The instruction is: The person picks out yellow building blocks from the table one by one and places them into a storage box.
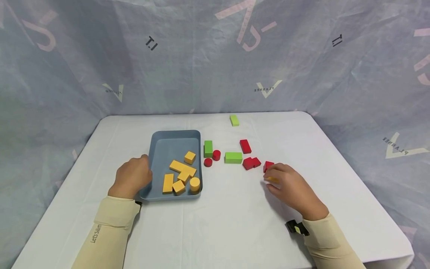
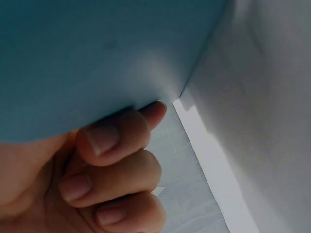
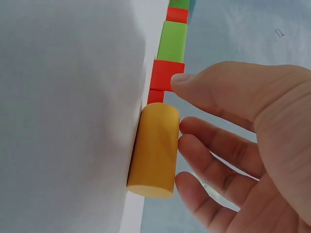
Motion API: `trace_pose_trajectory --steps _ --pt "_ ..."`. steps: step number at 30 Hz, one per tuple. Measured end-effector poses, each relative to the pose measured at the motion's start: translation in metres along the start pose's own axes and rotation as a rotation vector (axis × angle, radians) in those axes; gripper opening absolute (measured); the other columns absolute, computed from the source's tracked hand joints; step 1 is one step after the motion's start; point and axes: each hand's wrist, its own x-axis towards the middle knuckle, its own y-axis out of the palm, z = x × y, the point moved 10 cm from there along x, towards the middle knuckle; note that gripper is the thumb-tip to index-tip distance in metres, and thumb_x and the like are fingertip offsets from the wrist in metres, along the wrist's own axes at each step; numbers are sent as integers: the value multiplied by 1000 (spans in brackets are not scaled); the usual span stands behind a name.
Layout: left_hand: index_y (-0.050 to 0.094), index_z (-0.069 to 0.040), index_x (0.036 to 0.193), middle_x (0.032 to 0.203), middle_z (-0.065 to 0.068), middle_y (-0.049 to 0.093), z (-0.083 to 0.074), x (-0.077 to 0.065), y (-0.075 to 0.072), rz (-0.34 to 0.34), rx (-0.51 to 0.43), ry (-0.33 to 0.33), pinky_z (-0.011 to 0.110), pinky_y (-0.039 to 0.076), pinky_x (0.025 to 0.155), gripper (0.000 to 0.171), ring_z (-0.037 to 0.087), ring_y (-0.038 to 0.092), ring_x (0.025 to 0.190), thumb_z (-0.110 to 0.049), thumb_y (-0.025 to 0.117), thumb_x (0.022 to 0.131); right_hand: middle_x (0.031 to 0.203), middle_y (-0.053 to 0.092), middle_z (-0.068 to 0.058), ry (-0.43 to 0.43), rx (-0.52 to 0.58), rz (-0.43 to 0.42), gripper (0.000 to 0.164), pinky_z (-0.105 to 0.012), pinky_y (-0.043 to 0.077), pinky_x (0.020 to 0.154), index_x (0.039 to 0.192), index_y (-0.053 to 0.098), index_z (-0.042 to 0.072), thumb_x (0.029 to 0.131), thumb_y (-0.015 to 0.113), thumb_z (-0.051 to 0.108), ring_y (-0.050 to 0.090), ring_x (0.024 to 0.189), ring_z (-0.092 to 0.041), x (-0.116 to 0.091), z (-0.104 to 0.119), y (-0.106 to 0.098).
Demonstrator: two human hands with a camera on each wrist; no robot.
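Note:
My left hand (image 1: 132,175) holds the left wall of a blue-grey tray (image 1: 174,135), with fingers curled at the rim in the left wrist view. Inside the tray lie several yellow blocks, among them a long block (image 1: 178,166) and an upright cylinder (image 1: 195,185). My right hand (image 1: 289,185) is over the table at the right, around a yellow cylinder (image 3: 154,150) lying on its side. In the right wrist view its fingertips are right at the cylinder's side, while the thumb stays apart from it. A red block (image 1: 268,166) sits just beyond that hand.
Between tray and right hand are green blocks (image 1: 233,157), red cylinders (image 1: 216,155) and red blocks (image 1: 245,146). A light green block (image 1: 234,120) lies near the far edge of the white-covered table (image 1: 218,224). Grey printed cloth (image 1: 201,56) hangs behind.

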Motion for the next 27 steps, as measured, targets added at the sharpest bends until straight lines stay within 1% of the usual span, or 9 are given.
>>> trace_pose_trajectory --steps 5,10,15,20,27 --pt "61 10 99 66 14 59 0 1 0 -4 3 2 33 39 43 13 23 51 53 2 56 90 112 69 -1 60 18 18 25 -44 56 91 101 78 13 79 86 6 63 106 -21 -3 -8 1" --pt "60 10 99 68 15 60 1 1 0 1 0 -4 33 40 43 13 24 52 54 1 57 90 114 69 -3 94 33 45 25 -47 55 93 104 78 13 81 85 7 63 109 -25 -3 -13 3" --pt "61 10 100 68 15 60 0 0 0 5 -8 -5 34 40 43 14 24 52 54 1 56 90 118 67 -5 128 19 78 29 -49 55 95 108 77 13 81 85 6 60 112 -29 -3 -16 7" --pt "60 10 99 68 15 60 -2 0 -2 1 -2 -5 34 40 44 13 24 52 54 2 57 90 120 65 -5 141 13 92 29 -49 54 96 110 77 13 82 84 6 59 114 -29 -5 -18 9" --pt "60 9 98 68 14 60 -1 -1 -1 11 -3 -12 34 40 44 12 23 52 54 1 56 91 119 66 -5 134 6 74 29 -48 55 96 109 77 13 82 83 4 60 114 -28 -5 -18 7"
